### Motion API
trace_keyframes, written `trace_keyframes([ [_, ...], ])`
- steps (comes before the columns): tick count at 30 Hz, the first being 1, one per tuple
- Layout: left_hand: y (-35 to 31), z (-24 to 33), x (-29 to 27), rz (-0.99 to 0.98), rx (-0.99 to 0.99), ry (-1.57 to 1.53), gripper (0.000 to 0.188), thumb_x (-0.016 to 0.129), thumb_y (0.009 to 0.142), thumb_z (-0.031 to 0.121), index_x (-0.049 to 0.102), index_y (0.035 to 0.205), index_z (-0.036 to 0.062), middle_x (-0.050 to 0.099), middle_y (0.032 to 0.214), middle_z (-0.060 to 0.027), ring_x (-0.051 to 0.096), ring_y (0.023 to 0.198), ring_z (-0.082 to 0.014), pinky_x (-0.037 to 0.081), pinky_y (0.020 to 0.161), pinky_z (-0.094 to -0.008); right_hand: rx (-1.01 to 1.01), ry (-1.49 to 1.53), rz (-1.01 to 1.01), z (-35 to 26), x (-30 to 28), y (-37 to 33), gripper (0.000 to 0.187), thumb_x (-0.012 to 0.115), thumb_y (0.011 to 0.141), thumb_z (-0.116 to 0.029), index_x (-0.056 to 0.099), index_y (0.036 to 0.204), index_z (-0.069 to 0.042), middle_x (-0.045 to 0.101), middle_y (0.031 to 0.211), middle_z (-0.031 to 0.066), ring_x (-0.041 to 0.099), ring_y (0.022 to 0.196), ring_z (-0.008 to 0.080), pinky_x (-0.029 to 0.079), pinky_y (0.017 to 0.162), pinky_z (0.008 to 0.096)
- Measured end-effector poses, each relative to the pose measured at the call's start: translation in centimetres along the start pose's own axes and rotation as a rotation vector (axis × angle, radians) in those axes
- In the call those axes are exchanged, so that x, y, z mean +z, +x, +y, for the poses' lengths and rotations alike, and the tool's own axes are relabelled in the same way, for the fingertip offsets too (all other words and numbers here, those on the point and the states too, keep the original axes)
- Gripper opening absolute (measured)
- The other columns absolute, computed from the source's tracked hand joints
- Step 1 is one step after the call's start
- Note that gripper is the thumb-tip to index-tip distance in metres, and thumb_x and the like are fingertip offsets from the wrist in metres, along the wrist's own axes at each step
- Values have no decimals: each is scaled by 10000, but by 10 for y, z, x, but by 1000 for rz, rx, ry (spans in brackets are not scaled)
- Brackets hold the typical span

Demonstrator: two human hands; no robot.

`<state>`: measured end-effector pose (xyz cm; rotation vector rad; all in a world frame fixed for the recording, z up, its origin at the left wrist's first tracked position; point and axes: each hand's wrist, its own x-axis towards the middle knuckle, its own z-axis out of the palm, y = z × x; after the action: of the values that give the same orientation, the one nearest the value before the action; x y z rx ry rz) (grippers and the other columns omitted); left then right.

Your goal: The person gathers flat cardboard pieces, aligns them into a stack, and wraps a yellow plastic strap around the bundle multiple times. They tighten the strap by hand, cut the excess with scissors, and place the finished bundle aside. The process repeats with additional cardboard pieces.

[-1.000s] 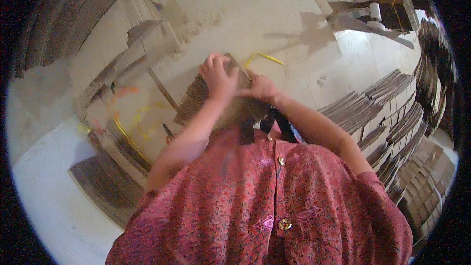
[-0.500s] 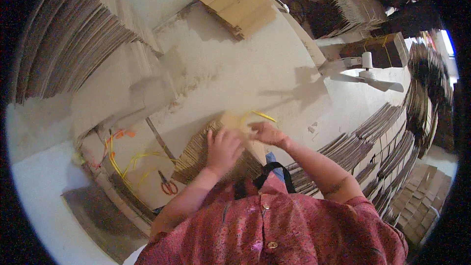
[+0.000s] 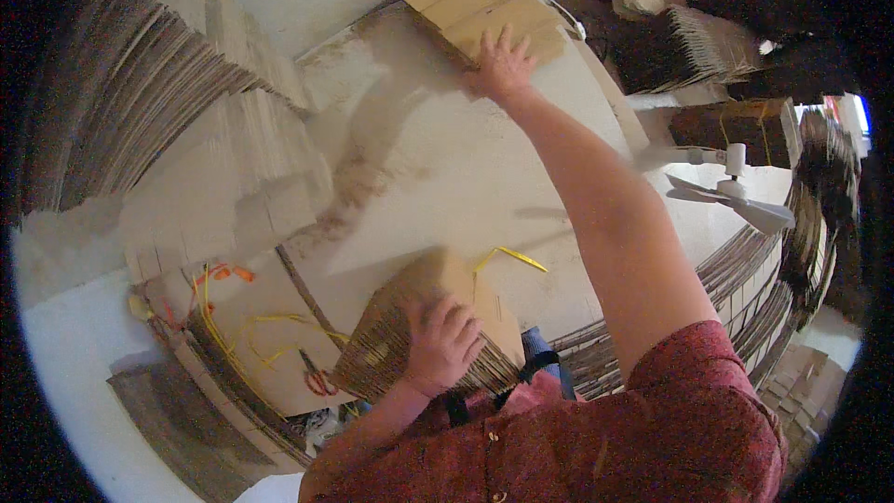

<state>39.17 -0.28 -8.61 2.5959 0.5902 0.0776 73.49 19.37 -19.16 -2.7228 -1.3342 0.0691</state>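
Note:
Close to my body stands a bundle of flat cardboard pieces [image 3: 436,279], its many ribbed edges facing me. My left hand [image 3: 442,343] lies over those edges, fingers a little bent and apart. A thin yellow strap [image 3: 521,259] lies at the bundle's far right side. My right arm is stretched far across the table, and my right hand [image 3: 503,65] rests on the near edge of a stack of tan cardboard [image 3: 466,0]. Its fingers are spread flat on the top sheet; whether the thumb reaches under the stack I cannot tell.
Red-handled scissors [image 3: 319,377] and loose yellow straps [image 3: 209,317] lie at the left of the table [image 3: 447,158]. Tall cardboard stacks [image 3: 121,102] rise at the far left. A small white fan [image 3: 736,191] stands at the right, above more cardboard piles [image 3: 745,261].
My right hand has left the near bundle and reached forward to the far stack. My left hand has stayed on the bundle, which shows more of its top now.

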Motion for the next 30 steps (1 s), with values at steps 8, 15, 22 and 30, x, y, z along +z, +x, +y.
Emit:
trace_keyframes([
  [8,0,-6,3,-24,-17,-52,275,582,770,300,585,971,112,510,1090,-33,415,1120,-250,273,862,-537,181,37,-230,-6,36,38,871,684,673,-404,240,1368,-124,234,1387,230,299,1199,487,329,883,602],
  [15,-3,-5,6,-5,-60,-69,243,585,770,299,591,952,137,523,1080,-5,423,1116,-232,255,886,-535,-142,-309,-269,10,49,42,723,584,754,-299,264,1327,3,394,1194,311,382,1100,454,368,815,561],
  [22,-8,-9,15,-13,-46,-35,213,594,762,370,628,882,197,538,1088,-4,381,1159,-267,149,968,-614,-230,-86,-88,29,38,32,449,585,721,-109,417,1122,2,520,971,284,537,816,399,460,637,465],
  [30,-3,-5,7,39,-35,-34,233,600,745,306,590,925,157,525,1087,4,420,1115,-218,258,892,-539,-207,350,293,83,-60,14,282,471,777,-24,504,1056,-38,593,787,244,574,754,414,458,622,473],
])
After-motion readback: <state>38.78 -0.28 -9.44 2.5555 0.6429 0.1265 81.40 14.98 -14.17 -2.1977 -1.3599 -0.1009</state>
